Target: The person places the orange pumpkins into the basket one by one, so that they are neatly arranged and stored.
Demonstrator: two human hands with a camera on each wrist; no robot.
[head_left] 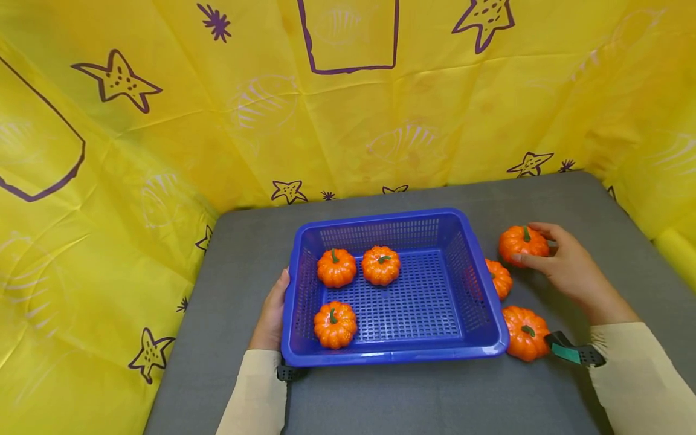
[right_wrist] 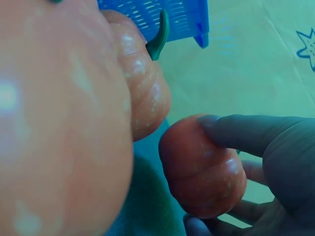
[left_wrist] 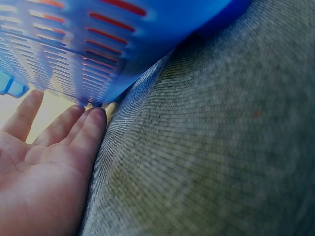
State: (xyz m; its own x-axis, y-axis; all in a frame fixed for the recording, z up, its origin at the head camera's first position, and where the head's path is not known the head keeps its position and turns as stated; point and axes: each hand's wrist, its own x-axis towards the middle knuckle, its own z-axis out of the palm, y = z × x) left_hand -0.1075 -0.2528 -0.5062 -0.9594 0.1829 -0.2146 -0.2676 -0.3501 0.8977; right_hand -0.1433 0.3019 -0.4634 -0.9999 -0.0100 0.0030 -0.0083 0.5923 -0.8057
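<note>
My right hand (head_left: 568, 269) grips a small orange toy pumpkin (head_left: 519, 243) with a green stem, to the right of a blue plastic basket (head_left: 399, 356). In the right wrist view, thumb and fingers curl about this pumpkin (right_wrist: 202, 167). My left hand (head_left: 272, 317) touches the basket's left side. Its fingers (left_wrist: 54, 125) are fairly straight in the left wrist view, fingertips at the slotted wall (left_wrist: 93, 64). Inside the basket sit three more pumpkins: one at back left (head_left: 336, 268), one beside it (head_left: 380, 266), and one at front left (head_left: 335, 325).
Just right of the basket lie two pumpkins, one partly hidden by the rim (head_left: 500, 280) and one nearer the front (head_left: 524, 334), close to my right wrist strap (head_left: 576, 351). A grey cloth covers the table (head_left: 380, 399). Yellow patterned fabric (head_left: 348, 121) hangs behind and at both sides.
</note>
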